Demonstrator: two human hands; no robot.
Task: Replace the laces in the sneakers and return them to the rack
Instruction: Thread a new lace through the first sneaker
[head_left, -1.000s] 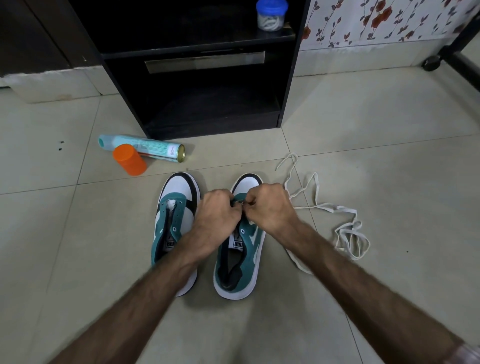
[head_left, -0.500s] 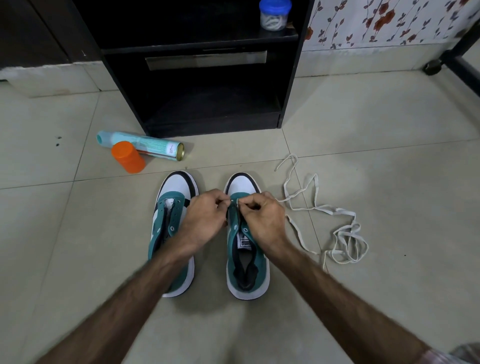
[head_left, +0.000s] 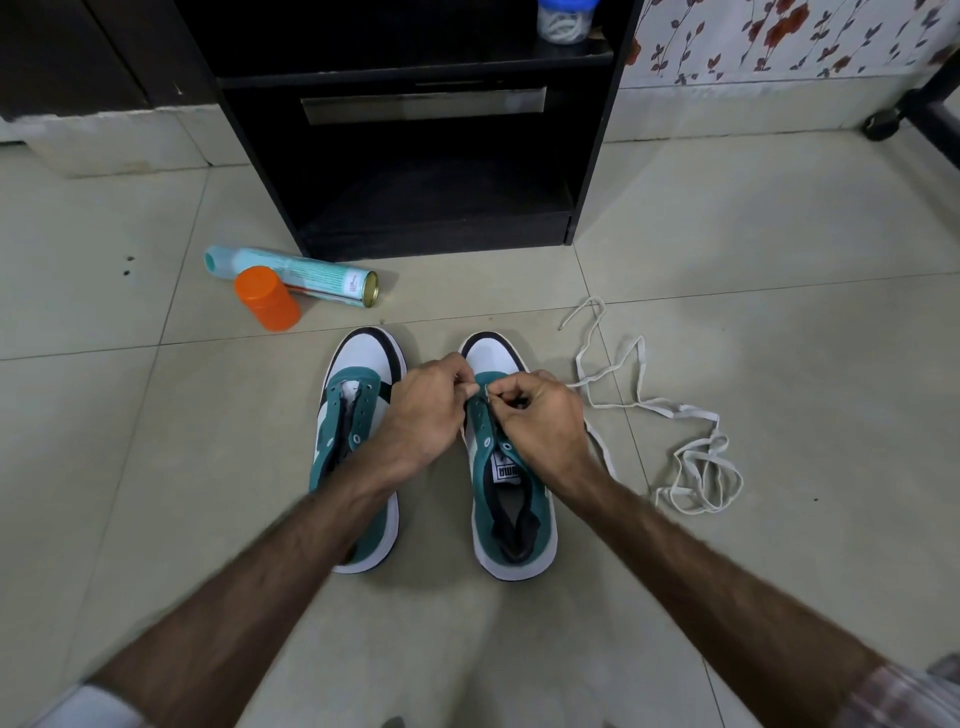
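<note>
On a pale tiled floor (head_left: 727, 260) before a black rack (head_left: 415, 156), two sneakers stand side by side. Both hands work at the right sneaker's (head_left: 511, 499) front eyelets: left hand (head_left: 426, 410) and right hand (head_left: 540, 421) pinch the white lace (head_left: 675, 410), which trails loose to the right.

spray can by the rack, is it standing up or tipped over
Tipped over. The spray can lies on its side on the floor tiles, its metal base facing right and its cap end to the left, behind the upright orange container.
</note>
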